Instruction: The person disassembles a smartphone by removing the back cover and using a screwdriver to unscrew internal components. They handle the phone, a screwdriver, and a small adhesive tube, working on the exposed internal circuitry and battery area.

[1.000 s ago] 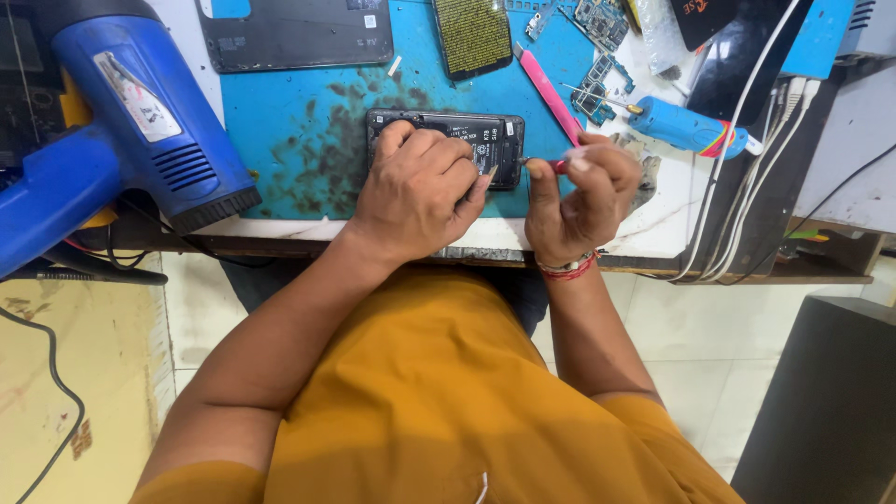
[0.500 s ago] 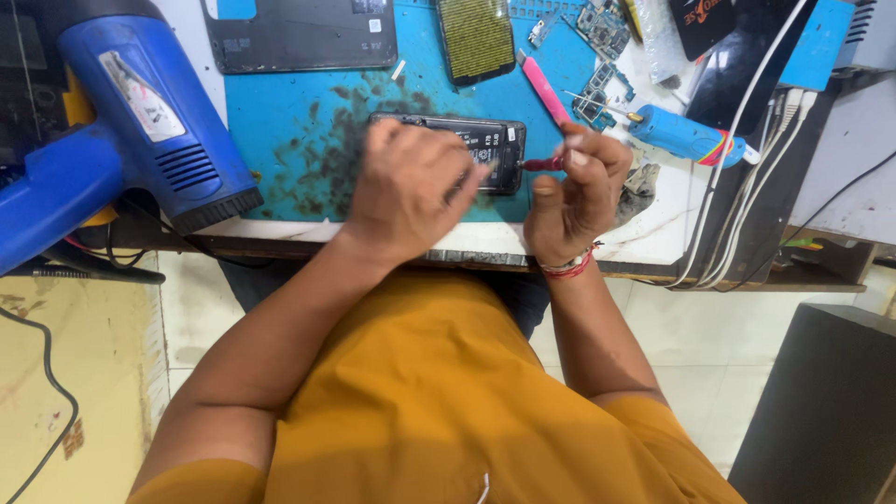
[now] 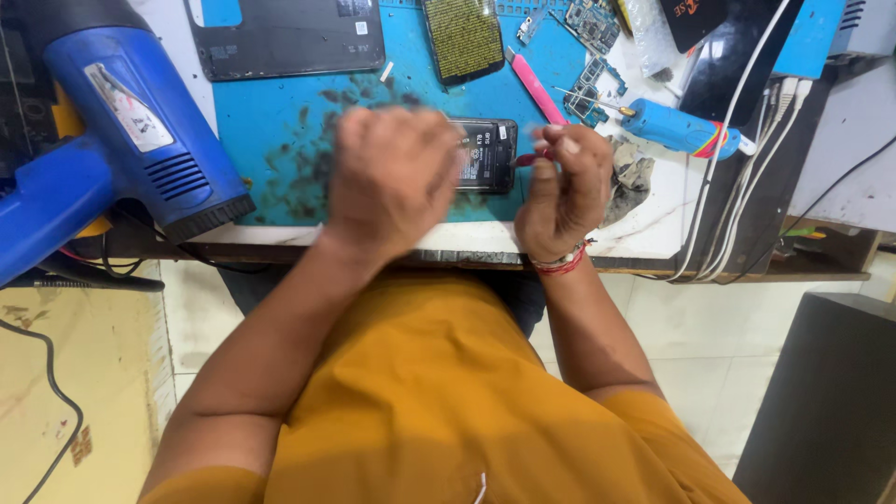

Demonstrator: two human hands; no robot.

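Note:
An opened black phone (image 3: 487, 154) lies on the blue work mat (image 3: 280, 131) near the bench's front edge. My left hand (image 3: 392, 177) covers the phone's left part and presses on it; it is blurred. My right hand (image 3: 560, 182) sits at the phone's right end, fingers closed around a small red-handled tool (image 3: 528, 159) whose tip touches the phone's edge. A red thread band circles my right wrist.
A blue heat gun (image 3: 121, 121) lies at the left. A dark back cover (image 3: 280, 37), a yellow-patterned phone (image 3: 464, 37), a pink pry tool (image 3: 537, 86), circuit boards (image 3: 588, 28), a blue screwdriver (image 3: 677, 129) and white cables (image 3: 737, 187) surround the mat.
My left hand has shifted over the phone and is blurred. My right hand with the red tool stays at the phone's right end. The view has drifted slightly.

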